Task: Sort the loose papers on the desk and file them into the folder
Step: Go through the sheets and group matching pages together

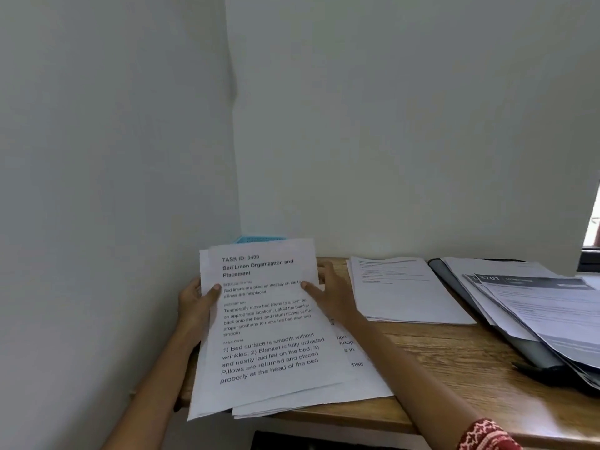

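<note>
Papers, held sheaf point(266, 316): raised at the worktop's point(454, 358) left end, top sheet headed "TASK ID: 3409". I see my left hand point(194, 298) pinching its left edge, thumb on the front. My right hand point(331, 292) grips the right edge, thumb on the print. Blue basket point(259, 239): just behind the sheaf, in the wall corner. Flat stack point(406, 290): lying right of my hands. Folder point(506, 319): open at far right, loose sheets point(552, 313) fanned across it.

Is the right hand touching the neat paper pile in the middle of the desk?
Apart. The head view shows bare wooden desk between the right hand and the middle paper pile.
</note>
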### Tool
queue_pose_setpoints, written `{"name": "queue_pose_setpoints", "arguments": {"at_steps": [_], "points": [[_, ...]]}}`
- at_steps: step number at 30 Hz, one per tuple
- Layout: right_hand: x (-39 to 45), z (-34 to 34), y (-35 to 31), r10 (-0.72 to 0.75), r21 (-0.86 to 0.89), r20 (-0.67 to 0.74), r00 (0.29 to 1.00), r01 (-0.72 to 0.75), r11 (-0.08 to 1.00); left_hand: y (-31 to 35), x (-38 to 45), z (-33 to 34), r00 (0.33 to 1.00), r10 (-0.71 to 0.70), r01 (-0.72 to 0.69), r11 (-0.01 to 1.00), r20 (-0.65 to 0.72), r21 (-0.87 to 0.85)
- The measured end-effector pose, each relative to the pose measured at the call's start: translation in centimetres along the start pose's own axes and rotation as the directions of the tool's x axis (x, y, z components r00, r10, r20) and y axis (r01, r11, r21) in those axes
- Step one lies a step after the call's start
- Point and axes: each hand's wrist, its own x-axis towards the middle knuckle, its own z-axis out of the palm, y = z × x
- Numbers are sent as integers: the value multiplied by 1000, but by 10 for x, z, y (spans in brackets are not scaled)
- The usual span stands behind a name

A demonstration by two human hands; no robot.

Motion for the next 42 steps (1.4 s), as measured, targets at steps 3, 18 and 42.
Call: {"name": "queue_pose_setpoints", "arguments": {"at_steps": [3,18,42], "points": [[2,-6,-9,93,196,59,994,-103,975,1,1,7,997,38,-44,993,-64,-107],[-11,-162,58,341,-204,-226,912,-387,900,-25,-8,38,995,-10,-69,648,99,759],[-15,-16,10,28,-497,251,968,103,862,1,2,68,937,-350,297,810,10,507]]}}
